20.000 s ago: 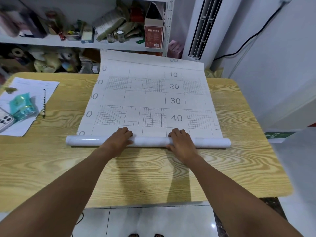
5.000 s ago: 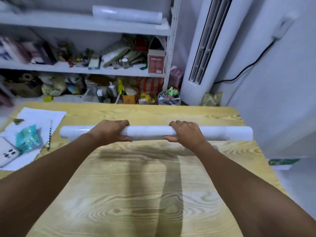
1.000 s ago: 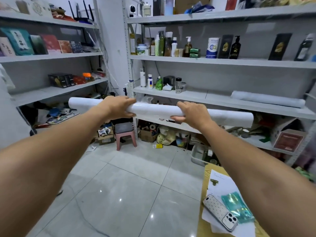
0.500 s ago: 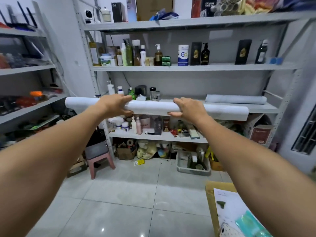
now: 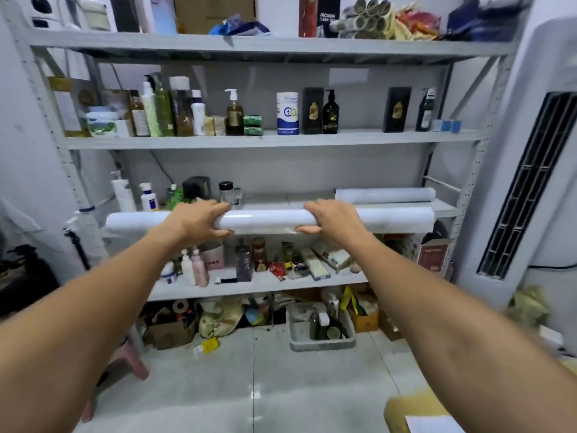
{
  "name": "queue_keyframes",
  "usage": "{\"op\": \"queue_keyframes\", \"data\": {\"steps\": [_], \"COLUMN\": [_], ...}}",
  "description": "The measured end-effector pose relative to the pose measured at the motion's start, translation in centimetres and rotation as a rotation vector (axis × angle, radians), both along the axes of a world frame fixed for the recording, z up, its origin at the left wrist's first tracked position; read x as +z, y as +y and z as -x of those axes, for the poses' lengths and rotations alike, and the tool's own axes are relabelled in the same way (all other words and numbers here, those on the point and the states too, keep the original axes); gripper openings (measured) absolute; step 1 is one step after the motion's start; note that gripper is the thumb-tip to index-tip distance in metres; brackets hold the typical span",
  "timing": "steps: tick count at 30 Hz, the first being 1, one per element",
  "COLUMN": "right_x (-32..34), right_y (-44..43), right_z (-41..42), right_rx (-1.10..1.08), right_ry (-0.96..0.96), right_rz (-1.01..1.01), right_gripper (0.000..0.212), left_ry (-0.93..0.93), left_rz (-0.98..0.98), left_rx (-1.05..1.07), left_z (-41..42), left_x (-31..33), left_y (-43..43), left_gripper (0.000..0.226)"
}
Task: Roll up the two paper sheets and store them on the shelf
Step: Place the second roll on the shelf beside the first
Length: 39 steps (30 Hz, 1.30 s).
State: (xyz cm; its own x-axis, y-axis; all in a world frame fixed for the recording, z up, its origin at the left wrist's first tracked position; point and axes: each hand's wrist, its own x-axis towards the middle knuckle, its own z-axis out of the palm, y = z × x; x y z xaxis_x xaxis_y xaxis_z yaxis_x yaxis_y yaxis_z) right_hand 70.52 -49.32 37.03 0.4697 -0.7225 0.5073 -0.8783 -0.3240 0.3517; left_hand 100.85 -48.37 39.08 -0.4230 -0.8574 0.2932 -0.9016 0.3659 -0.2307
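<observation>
I hold a long white rolled paper sheet (image 5: 265,219) level in front of the grey metal shelf unit (image 5: 268,140). My left hand (image 5: 196,221) grips the roll left of its middle, fingers over the top and thumb under. My right hand (image 5: 332,221) grips it right of the middle the same way. A second rolled sheet (image 5: 385,195) lies on the third shelf board (image 5: 445,207) at the right, just behind and above the held roll's right end.
Bottles and a dark box (image 5: 195,187) stand on the left part of that same shelf board. The board above carries bottles and boxes. A white standing air conditioner (image 5: 527,182) is at the right. A pink stool (image 5: 125,364) stands low left, the wooden table corner (image 5: 406,410) low right.
The view has swung right and drawn closer to the shelf unit. The roll, still gripped by both hands, now sits level with the third shelf board, near the stored roll.
</observation>
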Motion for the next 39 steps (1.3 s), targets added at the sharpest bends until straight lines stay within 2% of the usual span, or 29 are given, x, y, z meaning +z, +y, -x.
{"op": "queue_keyframes", "data": {"steps": [7,16,27,34,39], "right_x": [1.0,0.5,-0.8,-1.4,-2.5], "right_y": [-13.1,-22.4,-36.3,-45.4,-49.9], "right_z": [-0.9,4.8,17.4,24.5,27.2], "right_rx": [-0.093,-0.193,-0.308,-0.376,-0.386], "right_ry": [-0.014,-0.045,-0.045,-0.066,-0.102], "right_rz": [-0.015,-0.052,-0.037,-0.042,-0.070], "right_gripper": [0.055,0.056,0.056,0.053,0.053], "left_ry": [0.003,0.046,0.083,0.076,0.058], "left_rz": [0.011,-0.018,-0.046,-0.049,-0.066], "left_rx": [-0.068,-0.193,-0.311,-0.299,-0.295], "left_z": [-0.4,5.3,18.6,26.4,29.8], "left_x": [1.4,0.7,-1.1,-1.6,-2.6], "left_y": [-16.1,-28.1,-45.2,-56.2,-60.8], "left_gripper": [0.043,0.034,0.036,0.038,0.039]}}
